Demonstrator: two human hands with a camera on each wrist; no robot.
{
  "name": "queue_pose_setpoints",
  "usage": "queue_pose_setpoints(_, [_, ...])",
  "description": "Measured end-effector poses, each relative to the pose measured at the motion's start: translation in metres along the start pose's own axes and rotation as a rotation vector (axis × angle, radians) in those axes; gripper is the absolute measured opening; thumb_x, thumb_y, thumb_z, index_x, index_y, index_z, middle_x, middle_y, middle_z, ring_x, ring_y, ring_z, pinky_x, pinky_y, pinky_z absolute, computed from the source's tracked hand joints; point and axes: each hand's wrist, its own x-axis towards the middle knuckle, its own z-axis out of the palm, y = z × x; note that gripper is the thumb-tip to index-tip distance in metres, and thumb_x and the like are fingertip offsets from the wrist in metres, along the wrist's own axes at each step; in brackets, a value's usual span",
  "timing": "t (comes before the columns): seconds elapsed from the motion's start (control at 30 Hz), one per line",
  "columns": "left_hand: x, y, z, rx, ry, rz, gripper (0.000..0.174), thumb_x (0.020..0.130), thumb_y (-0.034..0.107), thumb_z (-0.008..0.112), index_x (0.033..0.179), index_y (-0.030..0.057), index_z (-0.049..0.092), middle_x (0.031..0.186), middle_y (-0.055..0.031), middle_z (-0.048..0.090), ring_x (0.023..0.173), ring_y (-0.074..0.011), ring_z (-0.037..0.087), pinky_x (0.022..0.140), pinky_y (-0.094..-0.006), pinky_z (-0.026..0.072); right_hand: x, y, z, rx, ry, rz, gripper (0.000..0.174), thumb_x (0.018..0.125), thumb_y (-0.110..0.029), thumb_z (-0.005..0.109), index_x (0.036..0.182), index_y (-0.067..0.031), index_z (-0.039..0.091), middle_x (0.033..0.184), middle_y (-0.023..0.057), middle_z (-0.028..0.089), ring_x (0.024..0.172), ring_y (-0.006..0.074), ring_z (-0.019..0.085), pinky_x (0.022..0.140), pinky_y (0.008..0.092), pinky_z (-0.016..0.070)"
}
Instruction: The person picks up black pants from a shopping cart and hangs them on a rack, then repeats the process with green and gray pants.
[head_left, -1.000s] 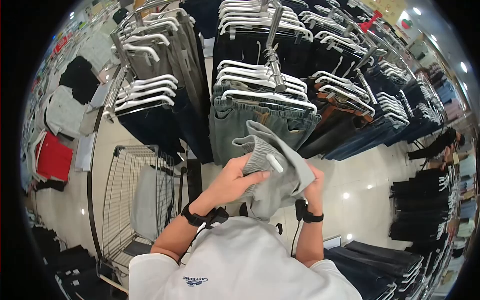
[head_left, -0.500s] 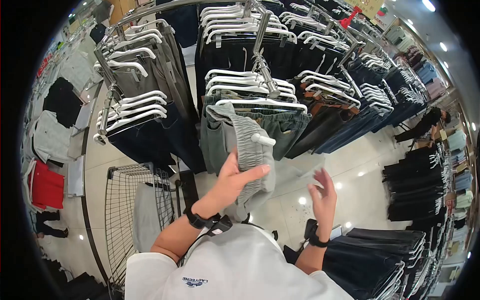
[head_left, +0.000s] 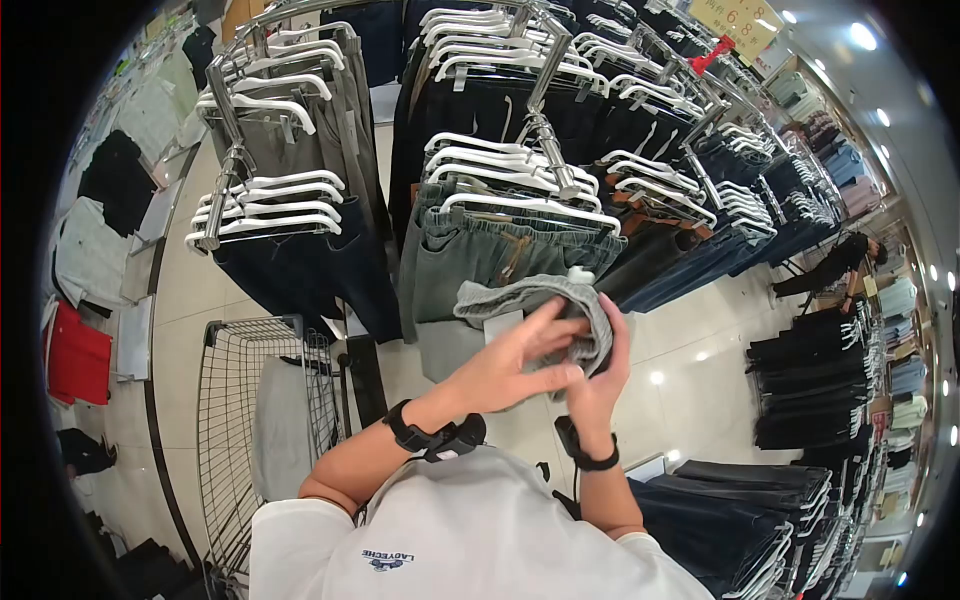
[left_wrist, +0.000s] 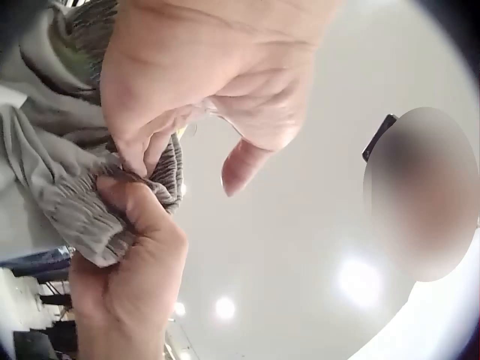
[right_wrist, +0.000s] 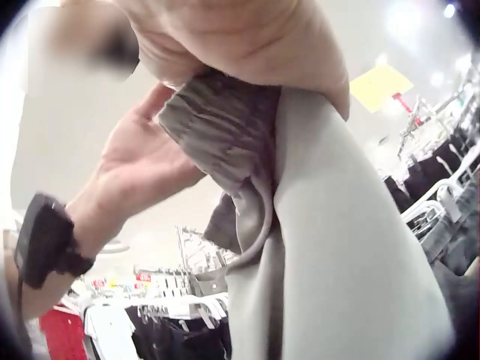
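A pair of grey pants (head_left: 535, 297) with an elastic waistband is bunched between both hands, just in front of a rack of green-grey pants on white hangers (head_left: 520, 205). My left hand (head_left: 520, 365) lies over the fabric and pinches the waistband (left_wrist: 82, 202) with curled fingers (left_wrist: 142, 154). From the other side my right hand (head_left: 600, 372) grips the same waistband (right_wrist: 225, 127), and the pant cloth (right_wrist: 345, 270) hangs below it. A white hanger tip (head_left: 578, 272) shows above the bundle. The rest of the hanger is hidden.
A wire cart (head_left: 225, 400) holding a grey garment stands at my left. Racks of dark pants on white hangers (head_left: 270, 200) fill the space ahead, and dark jeans (head_left: 740, 520) hang at lower right. A person (head_left: 830, 265) stands in the far right aisle.
Half a second ago my right hand was off the pants and open; now it grips the waistband again. The pants have moved right and lower, bunched between both hands.
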Motion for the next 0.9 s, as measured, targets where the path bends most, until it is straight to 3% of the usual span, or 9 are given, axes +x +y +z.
queue_pose_setpoints(0.1, [-0.022, -0.012, -0.029, 0.341, 0.193, 0.057, 0.068, 0.098, 0.001, 0.064, 0.156, -0.001, 0.028, 0.147, -0.0207, 0.054, 0.132, -0.0249, 0.054, 0.111, -0.0407, 0.0432, 0.024, 0.021, -0.012, 0.328, -0.04, 0.252, 0.07, 0.071, 0.003, 0.061, 0.141, 0.0015, 0.054, 0.127, 0.0134, 0.064, 0.116, 0.0203, 0.063, 0.106, 0.0324, 0.0461])
queue_pose_setpoints(0.23, [-0.071, -0.054, -0.07, 0.839, 0.674, 0.726, 0.078, 0.079, 0.009, 0.088, 0.142, 0.0043, 0.043, 0.134, -0.0156, 0.061, 0.118, -0.0217, 0.06, 0.097, -0.0365, 0.0479, 0.045, 0.021, -0.02, 0.688, -0.101, 0.457, 0.076, 0.068, 0.003, 0.063, 0.143, 0.0039, 0.052, 0.125, 0.0152, 0.067, 0.113, 0.0226, 0.066, 0.105, 0.0339, 0.0493])
queue_pose_setpoints(0.27, [-0.081, -0.058, -0.073, 0.854, 0.67, 0.571, 0.1, 0.071, 0.019, 0.094, 0.151, 0.0039, 0.035, 0.147, -0.0179, 0.052, 0.132, -0.0299, 0.053, 0.109, -0.0427, 0.0423, 0.048, 0.02, -0.022, 0.723, -0.127, 0.487, 0.077, 0.067, 0.003, 0.064, 0.143, 0.0047, 0.052, 0.126, 0.0158, 0.067, 0.112, 0.0232, 0.067, 0.104, 0.0344, 0.0499])
queue_pose_setpoints(0.4, [-0.075, -0.055, -0.057, 0.772, 0.367, 0.274, 0.12, 0.071, 0.029, 0.093, 0.162, 0.0036, 0.019, 0.166, -0.022, 0.024, 0.155, -0.037, 0.022, 0.127, -0.0528, 0.0144, 0.054, 0.005, -0.019, 0.797, -0.237, 0.561, 0.078, 0.068, 0.001, 0.065, 0.144, 0.0066, 0.05, 0.128, 0.0177, 0.067, 0.113, 0.0244, 0.067, 0.104, 0.0346, 0.0496])
queue_pose_setpoints(0.5, [-0.062, -0.063, -0.065, 1.039, 0.176, 0.277, 0.098, 0.075, 0.017, 0.085, 0.157, 0.0033, 0.033, 0.164, -0.0211, 0.032, 0.154, -0.0338, 0.028, 0.127, -0.0513, 0.0136, 0.057, -0.013, -0.019, 0.792, -0.273, 0.588, 0.08, 0.065, -0.001, 0.064, 0.144, 0.0065, 0.051, 0.128, 0.0171, 0.067, 0.115, 0.024, 0.066, 0.106, 0.0333, 0.0472])
queue_pose_setpoints(0.53, [-0.056, -0.057, -0.063, 0.953, 0.24, 0.339, 0.065, 0.079, 0.002, 0.072, 0.141, 0.0006, 0.055, 0.143, -0.0195, 0.058, 0.138, -0.0285, 0.054, 0.126, -0.0512, 0.0224, 0.057, -0.016, -0.021, 0.784, -0.278, 0.593, 0.081, 0.064, -0.001, 0.064, 0.144, 0.0064, 0.051, 0.128, 0.0168, 0.067, 0.116, 0.0237, 0.066, 0.107, 0.0328, 0.0463])
queue_pose_setpoints(0.63, [-0.057, -0.039, -0.082, 0.518, 0.326, 0.349, 0.037, 0.082, -0.005, 0.065, 0.119, -0.002, 0.068, 0.11, -0.0108, 0.074, 0.106, -0.0179, 0.069, 0.112, -0.0424, 0.0447, 0.067, -0.017, -0.044, 0.658, -0.399, 0.479, 0.085, 0.06, -0.004, 0.065, 0.143, 0.0058, 0.052, 0.127, 0.0152, 0.067, 0.117, 0.0215, 0.064, 0.108, 0.0306, 0.0436])
queue_pose_setpoints(0.7, [-0.051, -0.014, -0.073, 0.322, 0.633, 0.189, 0.02, 0.088, -0.006, 0.062, 0.107, -0.0035, 0.07, 0.095, -0.0035, 0.074, 0.089, -0.0086, 0.066, 0.09, -0.0287, 0.0531, 0.075, -0.006, -0.072, 0.318, -0.546, 0.352, 0.093, 0.057, -0.009, 0.072, 0.146, 0.0038, 0.049, 0.13, 0.0156, 0.064, 0.122, 0.0217, 0.062, 0.11, 0.0308, 0.0412])
queue_pose_setpoints(0.9, [-0.019, 0.063, -0.033, -0.117, 0.562, 0.04, 0.018, 0.096, -0.002, 0.061, 0.111, -0.0047, 0.069, 0.101, -0.0074, 0.075, 0.088, -0.0117, 0.07, 0.082, -0.0261, 0.0539, 0.06, 0.065, -0.094, 0.008, -0.768, 0.307, 0.093, 0.072, 0.0, 0.08, 0.155, -0.0061, 0.039, 0.139, 0.0083, 0.057, 0.13, 0.0201, 0.053, 0.11, 0.0371, 0.0418])
